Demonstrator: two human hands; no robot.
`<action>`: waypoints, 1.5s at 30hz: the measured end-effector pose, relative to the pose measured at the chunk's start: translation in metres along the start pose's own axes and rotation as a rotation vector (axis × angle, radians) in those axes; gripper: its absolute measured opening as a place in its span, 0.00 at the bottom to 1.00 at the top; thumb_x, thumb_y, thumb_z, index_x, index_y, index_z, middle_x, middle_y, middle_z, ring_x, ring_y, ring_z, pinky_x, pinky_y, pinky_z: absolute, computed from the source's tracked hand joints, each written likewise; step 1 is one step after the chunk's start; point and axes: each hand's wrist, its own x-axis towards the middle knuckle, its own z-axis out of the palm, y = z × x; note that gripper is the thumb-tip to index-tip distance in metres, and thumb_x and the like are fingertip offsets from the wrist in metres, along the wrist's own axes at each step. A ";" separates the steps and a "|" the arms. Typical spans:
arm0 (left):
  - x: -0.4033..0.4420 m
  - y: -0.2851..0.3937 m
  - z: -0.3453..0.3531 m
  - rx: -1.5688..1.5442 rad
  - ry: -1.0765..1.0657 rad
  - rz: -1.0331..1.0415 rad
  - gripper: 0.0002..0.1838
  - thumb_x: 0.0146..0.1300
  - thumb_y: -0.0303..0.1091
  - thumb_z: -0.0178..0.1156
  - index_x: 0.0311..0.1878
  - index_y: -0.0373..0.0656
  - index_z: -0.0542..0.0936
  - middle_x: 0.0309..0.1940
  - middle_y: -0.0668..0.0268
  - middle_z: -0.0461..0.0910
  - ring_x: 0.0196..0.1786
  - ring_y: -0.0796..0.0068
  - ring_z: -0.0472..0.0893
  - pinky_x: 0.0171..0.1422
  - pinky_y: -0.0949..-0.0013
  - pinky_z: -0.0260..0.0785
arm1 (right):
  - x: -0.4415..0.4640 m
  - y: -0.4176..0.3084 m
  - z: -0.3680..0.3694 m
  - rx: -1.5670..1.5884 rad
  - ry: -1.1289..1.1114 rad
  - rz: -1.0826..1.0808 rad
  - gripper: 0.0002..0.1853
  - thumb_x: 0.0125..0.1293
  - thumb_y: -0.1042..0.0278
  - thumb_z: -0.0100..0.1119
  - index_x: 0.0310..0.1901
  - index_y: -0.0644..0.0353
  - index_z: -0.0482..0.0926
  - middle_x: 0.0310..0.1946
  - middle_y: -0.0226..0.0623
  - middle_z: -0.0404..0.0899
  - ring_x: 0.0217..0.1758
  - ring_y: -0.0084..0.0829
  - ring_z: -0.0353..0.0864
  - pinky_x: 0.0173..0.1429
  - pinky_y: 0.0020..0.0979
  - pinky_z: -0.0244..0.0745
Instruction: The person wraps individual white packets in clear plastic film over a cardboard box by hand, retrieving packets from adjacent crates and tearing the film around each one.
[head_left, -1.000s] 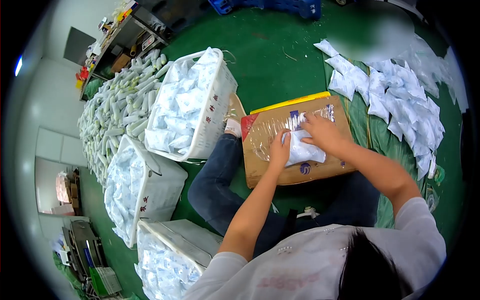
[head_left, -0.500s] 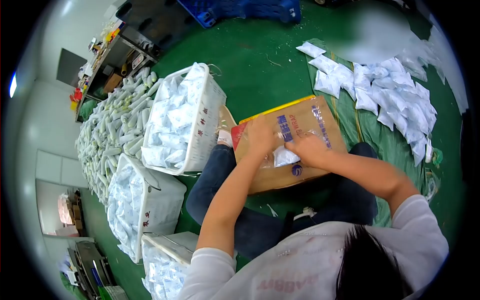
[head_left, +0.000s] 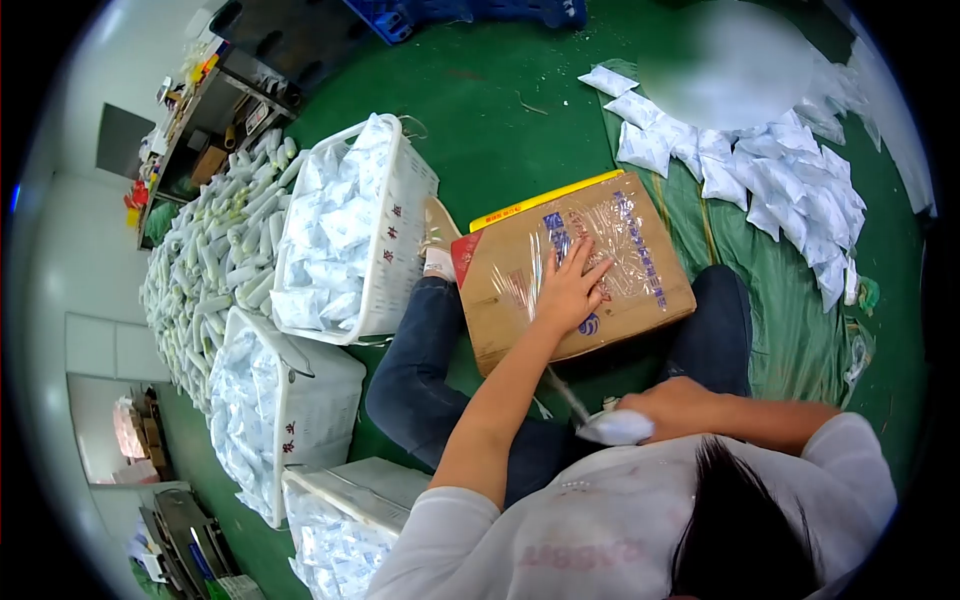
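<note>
Over green floor (head_left: 500, 130): resting left hand (head_left: 572, 288), fingers spread, on brown carton (head_left: 640, 315); clamping white pack (head_left: 617, 429) in right hand (head_left: 670, 406), nearer the body than left hand; pointing pack's long axis sideways, left from right fist (edges blurred); trailing twisted clear film (head_left: 568, 392) toward left wrist.

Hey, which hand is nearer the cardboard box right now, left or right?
Left. The left hand rests on top of the cardboard box, fingers spread; the right hand is off it, close to the body, holding a white packet.
</note>
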 end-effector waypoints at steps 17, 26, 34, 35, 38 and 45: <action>-0.023 0.067 -0.036 -0.501 0.286 0.085 0.26 0.59 0.26 0.57 0.63 0.37 0.74 0.66 0.49 0.70 0.69 0.49 0.70 0.75 0.47 0.58 | -0.239 0.079 -0.030 1.042 0.682 0.479 0.31 0.56 0.67 0.73 0.61 0.64 0.75 0.50 0.34 0.83 0.52 0.28 0.80 0.60 0.33 0.75; -0.023 0.187 -0.095 -1.006 0.068 -0.507 0.30 0.65 0.37 0.67 0.64 0.31 0.69 0.49 0.52 0.81 0.51 0.62 0.81 0.58 0.63 0.72 | -0.068 0.035 -0.098 0.190 0.127 0.071 0.29 0.54 0.52 0.76 0.52 0.63 0.81 0.43 0.40 0.86 0.45 0.31 0.83 0.52 0.35 0.76; -0.062 0.110 -0.080 -1.461 0.558 -1.043 0.22 0.75 0.44 0.58 0.61 0.36 0.73 0.48 0.61 0.81 0.47 0.75 0.79 0.53 0.69 0.73 | 0.031 0.032 -0.063 0.807 0.923 -0.274 0.33 0.67 0.73 0.62 0.73 0.62 0.64 0.70 0.43 0.67 0.74 0.34 0.63 0.76 0.32 0.56; -0.061 0.111 -0.076 -1.470 0.642 -1.088 0.20 0.74 0.44 0.58 0.59 0.38 0.75 0.48 0.62 0.82 0.47 0.75 0.80 0.54 0.68 0.74 | 0.040 -0.002 -0.050 0.657 1.070 -0.245 0.38 0.65 0.74 0.64 0.76 0.60 0.59 0.70 0.41 0.65 0.74 0.34 0.63 0.77 0.32 0.55; -0.074 0.101 -0.090 -1.804 0.792 -1.158 0.20 0.73 0.46 0.60 0.57 0.40 0.79 0.46 0.63 0.84 0.47 0.70 0.83 0.57 0.63 0.75 | 0.062 0.019 -0.025 1.539 0.802 -0.235 0.34 0.67 0.67 0.62 0.73 0.59 0.62 0.66 0.44 0.71 0.68 0.41 0.72 0.72 0.39 0.67; -0.084 0.143 -0.104 -2.164 1.139 -0.714 0.27 0.71 0.40 0.63 0.67 0.40 0.68 0.58 0.63 0.79 0.61 0.68 0.76 0.70 0.62 0.67 | 0.126 -0.034 0.022 1.613 0.850 -0.176 0.30 0.76 0.51 0.50 0.67 0.69 0.65 0.63 0.50 0.73 0.64 0.44 0.75 0.68 0.44 0.71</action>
